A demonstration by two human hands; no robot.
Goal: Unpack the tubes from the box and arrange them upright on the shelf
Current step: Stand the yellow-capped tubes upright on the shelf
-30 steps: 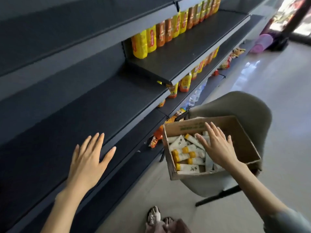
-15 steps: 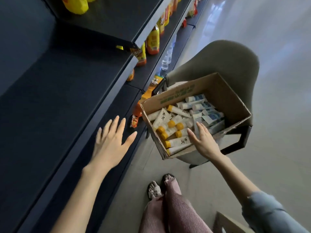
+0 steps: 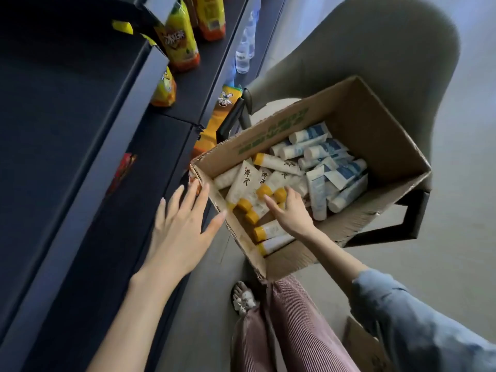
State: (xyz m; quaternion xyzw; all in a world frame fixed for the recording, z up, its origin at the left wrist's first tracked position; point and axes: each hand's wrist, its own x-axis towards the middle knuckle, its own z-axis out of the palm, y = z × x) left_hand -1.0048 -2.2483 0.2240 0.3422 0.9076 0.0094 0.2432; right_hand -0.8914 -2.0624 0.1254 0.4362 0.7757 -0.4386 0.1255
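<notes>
An open cardboard box [image 3: 281, 124] sits on a chair beside the dark shelf [image 3: 67, 116]. Inside lie several white tubes with yellow caps [image 3: 243, 181] on the left and several blue-and-white tubes [image 3: 322, 149] on the right, all lying flat in a loose pile. My right hand [image 3: 292, 213] is down in the box, its fingers curled over the yellow-capped tubes near the middle. My left hand [image 3: 182, 226] hovers spread and flat just outside the box's near left corner, thumb close to the cardboard edge, holding nothing.
The grey chair [image 3: 362, 49] carries the box. Yellow drink bottles [image 3: 179, 38] and a clear water bottle [image 3: 244, 52] stand on lower shelves, with snack packets [image 3: 122, 170] below. My sandalled foot [image 3: 241, 296] is on the floor. Another cardboard box [image 3: 362, 345] lies at the bottom right.
My view has tipped down and closer to the box. My right hand moved left from the blue tubes onto the yellow-capped ones. My left hand came off the shelf toward the box corner.
</notes>
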